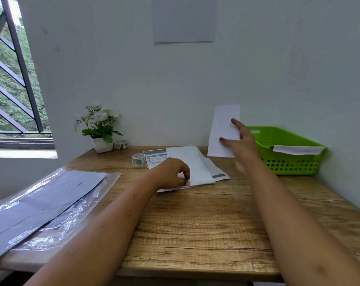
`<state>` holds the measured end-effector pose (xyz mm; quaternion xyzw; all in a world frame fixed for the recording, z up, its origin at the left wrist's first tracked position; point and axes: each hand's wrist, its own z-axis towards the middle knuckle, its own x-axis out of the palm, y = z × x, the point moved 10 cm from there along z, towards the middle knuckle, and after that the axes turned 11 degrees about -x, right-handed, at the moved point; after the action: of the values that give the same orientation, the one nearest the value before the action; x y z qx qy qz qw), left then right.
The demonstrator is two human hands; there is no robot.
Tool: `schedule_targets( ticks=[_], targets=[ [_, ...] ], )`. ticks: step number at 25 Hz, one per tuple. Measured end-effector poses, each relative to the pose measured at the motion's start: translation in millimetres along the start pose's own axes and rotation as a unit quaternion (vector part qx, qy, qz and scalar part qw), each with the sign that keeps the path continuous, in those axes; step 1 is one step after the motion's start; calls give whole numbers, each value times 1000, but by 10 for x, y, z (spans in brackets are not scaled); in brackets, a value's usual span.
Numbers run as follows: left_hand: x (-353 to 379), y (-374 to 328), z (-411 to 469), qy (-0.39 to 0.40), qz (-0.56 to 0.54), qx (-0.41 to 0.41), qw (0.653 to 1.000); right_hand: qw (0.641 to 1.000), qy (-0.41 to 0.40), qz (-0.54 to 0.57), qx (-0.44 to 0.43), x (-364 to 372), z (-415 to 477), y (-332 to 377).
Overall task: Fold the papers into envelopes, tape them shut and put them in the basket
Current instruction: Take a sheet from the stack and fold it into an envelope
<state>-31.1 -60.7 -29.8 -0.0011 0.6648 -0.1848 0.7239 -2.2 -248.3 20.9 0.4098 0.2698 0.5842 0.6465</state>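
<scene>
Envelope [224, 116], folded white, is up off the worktop [195, 223] at centre-right of frame, held by the right hand [242, 145]. Its grip is a loose, spread pinch w/ thumb and one finger on the near face; the other fingers are hidden. The envelope's long axis is upright, tilted a little.

The green basket [288, 164] lies to the right of the grip, its left rim just beside the envelope's lower edge. The right hand is much the nearer one, so I'd judge the next move a short carry rightward over the rim, w/ the envelope tipped flat. One finished envelope [298, 149] already lies in the basket.

The left hand [171, 172], mid-frame, has a narrow grip, pinching the near edge of the papers [193, 162] lying on the worktop. A tape roll [138, 158] stands just left of them.

The worktop is wood-grain, in a corner btw pale walls. A flower pot [100, 129] stands at the back left, a plastic sleeve of dark sheets [41, 203] lies at lower left, and a barred window [12, 79] is at upper left.
</scene>
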Motion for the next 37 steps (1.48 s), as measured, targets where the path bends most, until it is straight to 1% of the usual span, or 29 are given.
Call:
schedule_targets(
  ticks=[1, 2, 4, 5, 7, 9, 11, 13, 15, 16, 18, 20, 21, 22, 24, 26, 28, 30, 33, 35, 37],
  targets=[
    [-20, 43, 4, -5, -1, -5, 1000, 996, 33, 68, 40, 67, -30, -26],
    [-59, 76, 1, -16, -10, -6, 1000, 988, 82, 102, 78, 161, -78, -28],
    [-155, 150, -11, -49, -26, -15, 998, 967, 179, 120, 134, 347, -212, -18],
    [-200, 192, -17, -65, -29, -24, 997, 960, 202, 121, 152, 395, -242, -41],
    [-250, 271, -20, -90, -47, -39, 994, 958, 196, 115, 177, 372, -253, -87],
    [-267, 272, -44, -105, -63, -36, 992, 953, 197, 93, 209, 297, -253, -180],
    [-292, 228, -58, -119, -45, -27, 991, 948, 207, 63, 235, 204, -271, -265],
    [-274, 214, -29, -112, -6, -26, 993, 949, 191, 42, 248, 100, -259, -323],
    [-259, 228, -18, -105, 5, -40, 994, 951, 171, 33, 256, 32, -258, -312],
    [-269, 239, -24, -109, -5, -46, 993, 952, 171, 47, 251, 28, -255, -270],
    [-324, 224, -58, -134, -29, -49, 989, 950, 187, 123, 216, 50, -220, -101],
    [-400, 192, -89, -165, -41, -46, 984, 934, 219, 215, 183, 72, -225, 123],
    [-436, 179, -99, -178, -42, -45, 982, 925, 244, 229, 178, 99, -259, 200],
    [-462, 167, -109, -189, -41, -44, 980, 921, 278, 208, 177, 136, -314, 231],
    [-470, 159, -122, -198, -43, -45, 978, 913, 352, 97, 182, 219, -432, 136],
    [-465, 182, -138, -205, -65, -59, 975, 890, 409, 8, 202, 291, -557, -8],
    [-502, 224, -161, -230, -78, -73, 967, 869, 440, -16, 225, 333, -647, -76],
    [-535, 263, -174, -247, -88, -80, 962, 871, 440, -15, 218, 303, -637, -18],
    [-524, 295, -165, -239, -97, -85, 962, 896, 391, -11, 210, 124, -541, 63],
    [-486, 297, -138, -228, -79, -81, 967, 905, 348, 1, 244, -21, -519, 5],
    [-421, 319, -89, -201, -60, -84, 974, 904, 318, 18, 286, -123, -555, -78]
  ],
)
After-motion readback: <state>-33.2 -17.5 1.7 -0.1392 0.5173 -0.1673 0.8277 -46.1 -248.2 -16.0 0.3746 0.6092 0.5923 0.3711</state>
